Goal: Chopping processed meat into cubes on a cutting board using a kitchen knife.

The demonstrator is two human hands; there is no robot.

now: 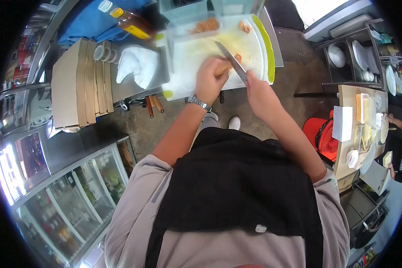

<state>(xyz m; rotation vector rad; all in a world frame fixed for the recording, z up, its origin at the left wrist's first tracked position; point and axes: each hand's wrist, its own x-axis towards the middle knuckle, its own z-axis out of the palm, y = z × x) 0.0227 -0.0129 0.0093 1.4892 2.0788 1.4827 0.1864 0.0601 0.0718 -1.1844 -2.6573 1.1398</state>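
Note:
My right hand (259, 92) is closed on the handle of a kitchen knife (231, 58), whose blade points up and left over a white cutting board (184, 75) with green ends. My left hand (211, 75), with a metal watch at the wrist, holds a piece of light brown food (223, 68), perhaps meat, against the blade's left side. A small reddish piece (238, 58) lies just right of the blade. Farther back on the board are another orange-brown piece (244, 26) and a clear plastic container (179, 30) with similar pieces (206, 25) in it.
Left of the board lie a crumpled white towel (137, 67), small lidded cups (104, 53) and upright cardboard (67, 83). A brown bottle (129, 23) with a white cap stands behind them. At far right, a co-worker (397, 147) is beside a table (345, 95) with food containers.

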